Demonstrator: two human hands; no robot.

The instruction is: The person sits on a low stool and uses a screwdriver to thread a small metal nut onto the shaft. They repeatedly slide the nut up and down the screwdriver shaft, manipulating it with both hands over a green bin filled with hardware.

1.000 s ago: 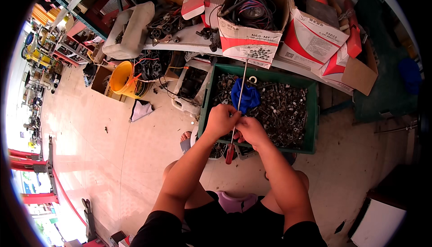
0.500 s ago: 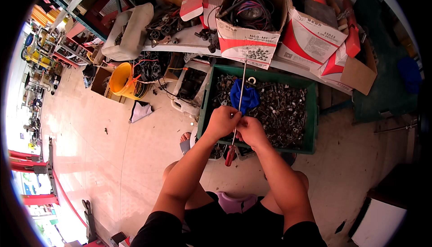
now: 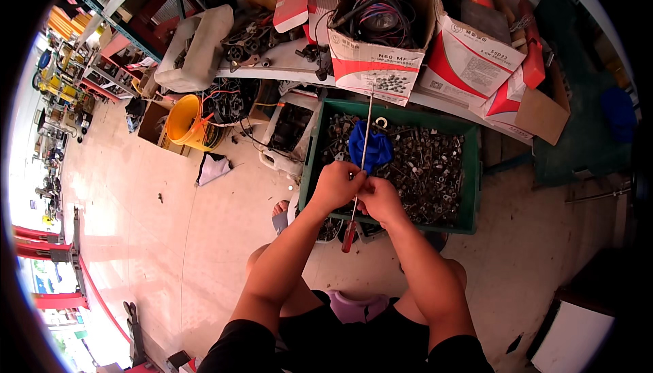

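- Closest: red-handled tool (image 3: 349,237), handle unheld, shaft (image 3: 367,131) pointing away
- left hand (image 3: 340,184) looks to be pinching the shaft; right hand (image 3: 381,199) curled right beside it, can't tell on what. Mid-shaft grip, so imo it could twist or slip
- blue cloth (image 3: 371,147) below the shaft, might snag it
- green crate (image 3: 475,196) of loose hardware (image 3: 428,162): dropped bits could vanish
- cardboard box (image 3: 374,60) beyond: pushing forward could poke it
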